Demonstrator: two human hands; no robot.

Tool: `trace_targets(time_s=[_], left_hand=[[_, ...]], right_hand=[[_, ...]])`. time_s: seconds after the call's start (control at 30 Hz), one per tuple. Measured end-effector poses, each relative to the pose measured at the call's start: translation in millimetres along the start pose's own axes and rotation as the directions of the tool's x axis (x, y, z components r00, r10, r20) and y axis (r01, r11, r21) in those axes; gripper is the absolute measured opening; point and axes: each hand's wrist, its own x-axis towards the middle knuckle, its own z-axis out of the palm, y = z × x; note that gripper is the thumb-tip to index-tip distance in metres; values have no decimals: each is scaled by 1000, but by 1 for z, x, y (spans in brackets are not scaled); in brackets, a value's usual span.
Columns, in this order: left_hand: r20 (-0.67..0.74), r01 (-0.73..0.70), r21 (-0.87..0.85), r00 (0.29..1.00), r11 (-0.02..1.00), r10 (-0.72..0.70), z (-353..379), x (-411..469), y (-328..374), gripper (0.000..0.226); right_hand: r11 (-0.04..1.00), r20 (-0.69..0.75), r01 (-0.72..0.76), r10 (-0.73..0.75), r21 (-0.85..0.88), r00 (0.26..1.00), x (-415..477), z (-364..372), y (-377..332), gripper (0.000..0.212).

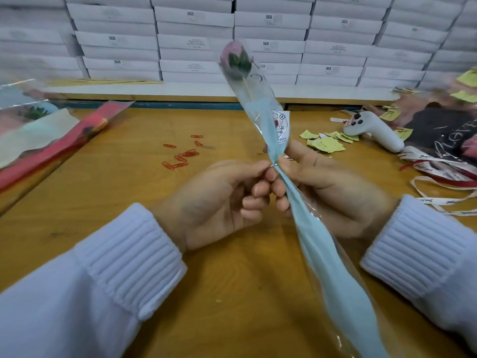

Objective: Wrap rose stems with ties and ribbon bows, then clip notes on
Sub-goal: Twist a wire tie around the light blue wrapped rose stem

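A pink rose (236, 56) in a clear and light-blue sleeve (317, 244) stands tilted above the wooden table (129, 192), bloom up and away from me. A thin silver tie (274, 165) circles the pinched waist of the sleeve. My left hand (219, 200) pinches the tie's end at that waist. Behind the sleeve, my right hand (327, 192) grips the stem, its thumb pressed against the tie.
Red paper clips (184, 155) lie scattered on the table ahead. Yellow notes (326, 143), a white glue gun (371, 130) and printed ribbons (444, 174) sit at the right. Wrapped roses (49, 146) lie at the left. White boxes (196, 42) are stacked behind.
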Motion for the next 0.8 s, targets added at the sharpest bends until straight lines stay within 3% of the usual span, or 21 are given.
trace_targets(time_s=[0.17,0.33,0.4,0.53,0.63,0.7,0.8], left_hand=[[49,-76,-24,996,997,78,-3,1,-3,14],[-3,-306,354,945,884,328,-6,5,-7,18],[-10,-347,421,922,838,387,-6,6,-9,19],[10,-394,466,898,792,441,-4,7,-11,16],[31,-399,642,867,655,497,-4,6,-11,21],[19,-390,709,844,587,537,-5,6,-12,25],[7,-375,727,842,575,539,-4,8,-13,25]], right_hand=[[998,-10,-53,54,26,999,-3,1,-3,21],[998,-54,-53,51,-29,997,-1,2,-1,29],[999,-68,-34,31,-36,997,0,1,0,32],[1000,-76,20,-21,-11,997,0,2,0,25],[998,-126,36,-41,-42,991,0,2,1,22],[996,-175,32,-46,-82,984,1,1,2,25],[993,-241,37,-63,-110,968,3,-1,4,35]])
